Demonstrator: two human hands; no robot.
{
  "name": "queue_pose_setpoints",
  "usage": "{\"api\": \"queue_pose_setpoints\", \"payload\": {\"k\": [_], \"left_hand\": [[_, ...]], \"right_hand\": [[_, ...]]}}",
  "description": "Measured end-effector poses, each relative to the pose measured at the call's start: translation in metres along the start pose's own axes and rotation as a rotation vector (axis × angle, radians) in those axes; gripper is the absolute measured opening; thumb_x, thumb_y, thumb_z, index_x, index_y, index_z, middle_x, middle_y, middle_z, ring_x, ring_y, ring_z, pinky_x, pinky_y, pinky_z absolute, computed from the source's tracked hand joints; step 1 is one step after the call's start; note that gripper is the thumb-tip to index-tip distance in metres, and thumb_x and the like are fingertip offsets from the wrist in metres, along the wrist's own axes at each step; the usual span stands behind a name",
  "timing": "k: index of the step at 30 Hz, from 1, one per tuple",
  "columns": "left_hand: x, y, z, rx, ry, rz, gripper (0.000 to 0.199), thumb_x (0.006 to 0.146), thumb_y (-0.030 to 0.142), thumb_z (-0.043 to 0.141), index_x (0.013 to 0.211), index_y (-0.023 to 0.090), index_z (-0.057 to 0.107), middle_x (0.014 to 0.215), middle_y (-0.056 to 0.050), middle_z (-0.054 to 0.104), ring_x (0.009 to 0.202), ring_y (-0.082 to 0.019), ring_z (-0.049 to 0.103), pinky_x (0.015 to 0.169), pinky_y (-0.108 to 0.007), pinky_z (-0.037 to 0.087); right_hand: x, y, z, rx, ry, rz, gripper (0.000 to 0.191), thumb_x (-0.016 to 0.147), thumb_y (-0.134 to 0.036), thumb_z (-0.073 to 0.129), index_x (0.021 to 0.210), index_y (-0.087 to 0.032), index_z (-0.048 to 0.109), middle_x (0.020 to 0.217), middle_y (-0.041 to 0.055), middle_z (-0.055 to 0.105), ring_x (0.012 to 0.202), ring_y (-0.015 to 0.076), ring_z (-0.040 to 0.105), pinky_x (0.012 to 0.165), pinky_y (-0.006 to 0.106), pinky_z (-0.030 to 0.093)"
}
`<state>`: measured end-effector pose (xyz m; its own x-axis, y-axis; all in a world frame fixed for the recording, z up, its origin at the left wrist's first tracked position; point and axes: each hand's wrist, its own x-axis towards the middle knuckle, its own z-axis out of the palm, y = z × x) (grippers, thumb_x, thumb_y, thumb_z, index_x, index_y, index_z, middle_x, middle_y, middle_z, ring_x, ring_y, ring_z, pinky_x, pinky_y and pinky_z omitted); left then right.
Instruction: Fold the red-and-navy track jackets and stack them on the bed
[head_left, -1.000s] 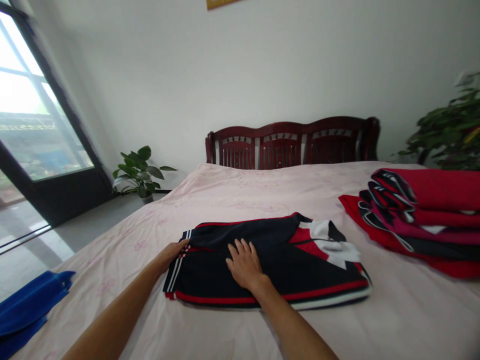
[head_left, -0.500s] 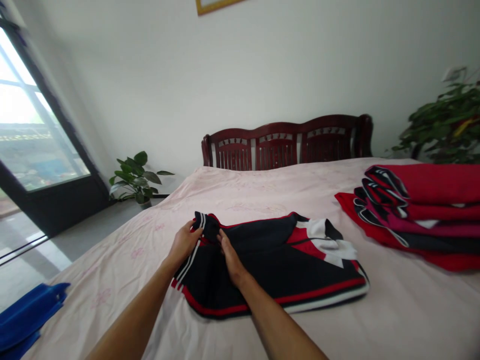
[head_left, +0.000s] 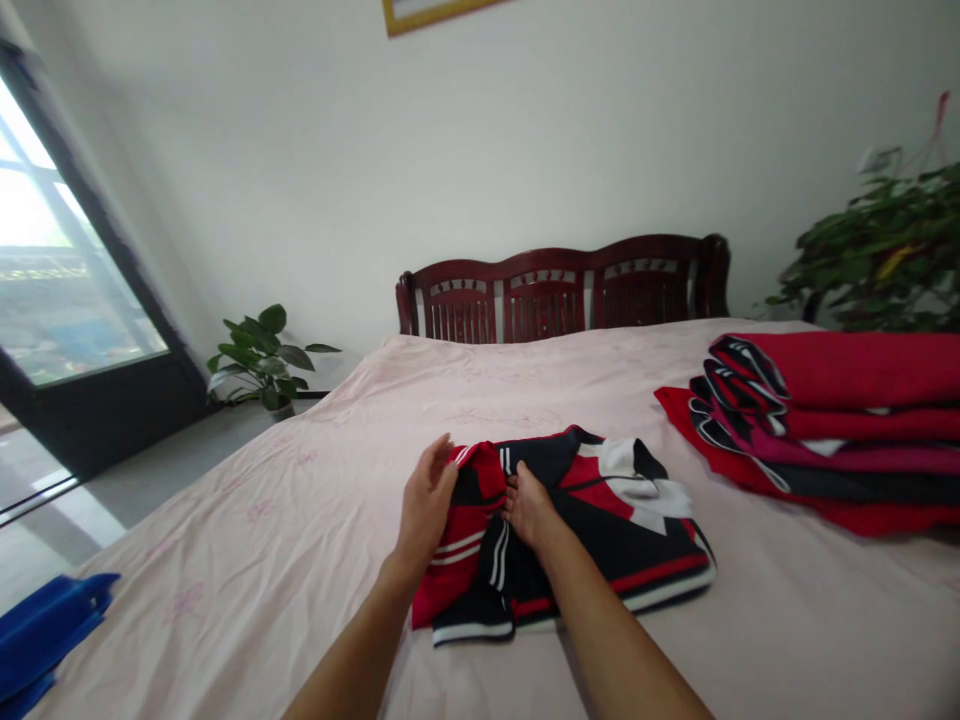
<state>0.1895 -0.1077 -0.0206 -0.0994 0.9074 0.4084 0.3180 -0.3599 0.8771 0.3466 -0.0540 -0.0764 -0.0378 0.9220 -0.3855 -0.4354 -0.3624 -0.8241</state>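
A navy, red and white garment (head_left: 622,540) lies on the pink bed sheet, its white collar to the right. Its left part is folded over, showing red cloth with white stripes. My left hand (head_left: 429,490) is at the far left edge of this folded part, thumb against the cloth and fingertips partly behind it. My right hand (head_left: 528,502) grips the striped navy edge near the garment's middle, its fingers curled into the cloth.
A stack of folded red and dark clothes (head_left: 862,430) stands on the bed at the right. Blue cloth (head_left: 49,635) lies at the lower left. Beyond are a dark wooden headboard (head_left: 544,300) and two leafy plants.
The garment's left end has been folded over to the right, exposing its red striped side. Both hands have moved right with it. The view has shifted slightly.
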Motion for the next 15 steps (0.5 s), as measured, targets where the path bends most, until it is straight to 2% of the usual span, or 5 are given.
{"api": "queue_pose_setpoints", "payload": {"k": [2,3,6,10,15], "left_hand": [[-0.026,-0.014,-0.025,0.107,0.195,-0.007,0.051,0.093,0.043,0.046,0.139,0.023,0.046,0.140,-0.009,0.056,0.129,-0.022,0.052,0.110,-0.037,0.040],[-0.041,-0.022,-0.036,0.173,0.176,-0.032,0.053,0.092,0.045,0.047,0.140,0.024,0.046,0.142,-0.009,0.054,0.130,-0.023,0.051,0.110,-0.038,0.040],[-0.080,-0.040,-0.052,0.363,-0.146,-0.046,0.067,0.079,0.052,0.063,0.139,0.028,0.048,0.142,-0.010,0.053,0.132,-0.031,0.047,0.111,-0.045,0.038],[-0.105,-0.038,-0.040,0.565,-0.445,0.030,0.099,0.053,0.044,0.086,0.143,0.035,0.045,0.141,-0.011,0.052,0.131,-0.039,0.043,0.112,-0.052,0.031],[-0.099,-0.025,-0.009,0.648,-0.516,-0.008,0.089,0.065,0.037,0.078,0.146,0.034,0.041,0.132,-0.012,0.053,0.119,-0.033,0.048,0.103,-0.045,0.037]], "right_hand": [[-0.003,-0.005,-0.002,-0.016,-0.001,0.016,0.049,0.098,-0.053,0.027,0.107,-0.018,0.060,0.084,0.0070,0.071,0.065,0.0161,0.066,0.063,0.029,0.051],[-0.005,-0.007,-0.001,-0.027,-0.006,0.021,0.046,0.097,-0.054,0.032,0.103,-0.019,0.061,0.083,0.0058,0.071,0.062,0.0150,0.065,0.060,0.027,0.050],[-0.008,-0.010,0.003,-0.073,-0.031,0.036,0.045,0.091,-0.060,0.045,0.095,-0.019,0.063,0.080,0.0047,0.070,0.060,0.0148,0.062,0.057,0.027,0.049],[-0.007,-0.018,0.005,-0.155,-0.043,0.047,0.054,0.084,-0.071,0.049,0.089,-0.019,0.063,0.079,0.0060,0.069,0.061,0.0160,0.061,0.056,0.028,0.049],[-0.002,-0.036,-0.002,-0.338,-0.103,0.025,0.070,0.079,-0.081,0.042,0.103,-0.019,0.063,0.097,0.0117,0.070,0.078,0.0211,0.066,0.063,0.034,0.053]]}}
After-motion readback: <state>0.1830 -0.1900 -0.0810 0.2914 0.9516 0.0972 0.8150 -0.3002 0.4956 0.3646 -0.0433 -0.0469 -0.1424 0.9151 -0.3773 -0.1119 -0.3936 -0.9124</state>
